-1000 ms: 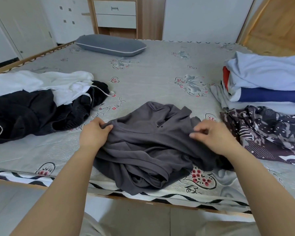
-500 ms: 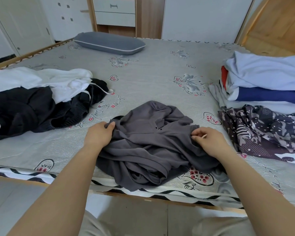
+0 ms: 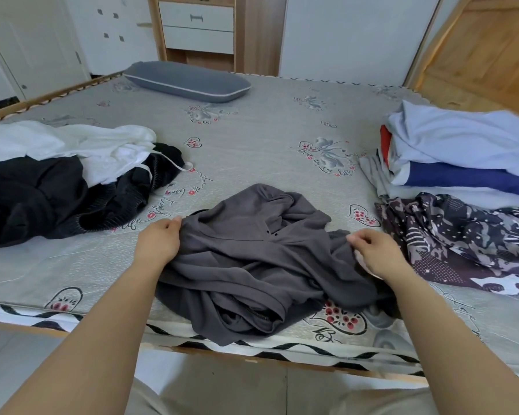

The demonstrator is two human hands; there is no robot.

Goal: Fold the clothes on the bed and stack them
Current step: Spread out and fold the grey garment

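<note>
A crumpled dark grey shirt [image 3: 252, 253] lies near the front edge of the bed [image 3: 252, 139]. My left hand [image 3: 158, 242] grips its left edge with curled fingers. At the shirt's right edge my right hand [image 3: 375, 253] pinches the fabric. A heap of unfolded white [image 3: 72, 148] and black clothes [image 3: 42, 199] lies on the left of the bed. On the right sits a stack of folded clothes [image 3: 462, 157], pale blue on top, with a patterned dark garment [image 3: 462, 241] spread in front of it.
A grey pillow [image 3: 186, 80] lies at the head of the bed. A wooden cabinet with white drawers [image 3: 198, 25] stands behind it. The bed's wooden front edge [image 3: 252, 359] runs just below the shirt, with floor beneath.
Both hands have moved slightly apart along the grey shirt's edges, spreading it a little. The clothes piles have not moved.
</note>
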